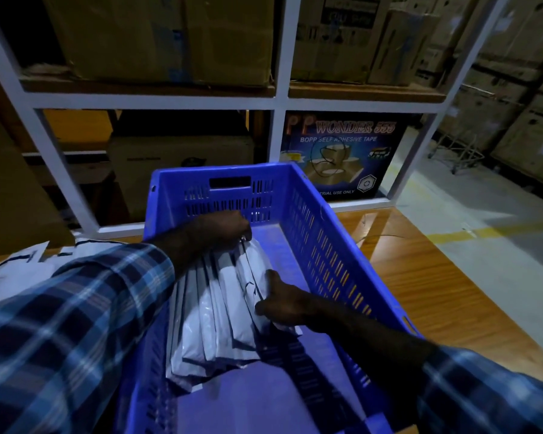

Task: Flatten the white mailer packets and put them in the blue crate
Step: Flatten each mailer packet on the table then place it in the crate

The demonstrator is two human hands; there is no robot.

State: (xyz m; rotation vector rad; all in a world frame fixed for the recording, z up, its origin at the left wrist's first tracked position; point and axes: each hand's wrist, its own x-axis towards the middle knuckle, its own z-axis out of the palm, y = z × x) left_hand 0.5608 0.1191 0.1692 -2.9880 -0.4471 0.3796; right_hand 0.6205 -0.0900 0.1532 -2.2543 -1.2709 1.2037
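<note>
Inside the blue crate (320,214), the mailer packets (220,314) are pinched by left hand (223,228) and right hand (282,303); uneven release could let them fan apart.

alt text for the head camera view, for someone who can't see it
Both hands, left and right, grip a bundle of white mailer packets inside a blue crate on a wooden table. Shelves of cardboard boxes stand behind.

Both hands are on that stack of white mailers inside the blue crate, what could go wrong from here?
The white mailers lean fanned on edge; once the left hand and right hand let go, they may slump and unflatten. More mailers lie outside the blue crate, partly under the left sleeve, easily overlooked.
</note>
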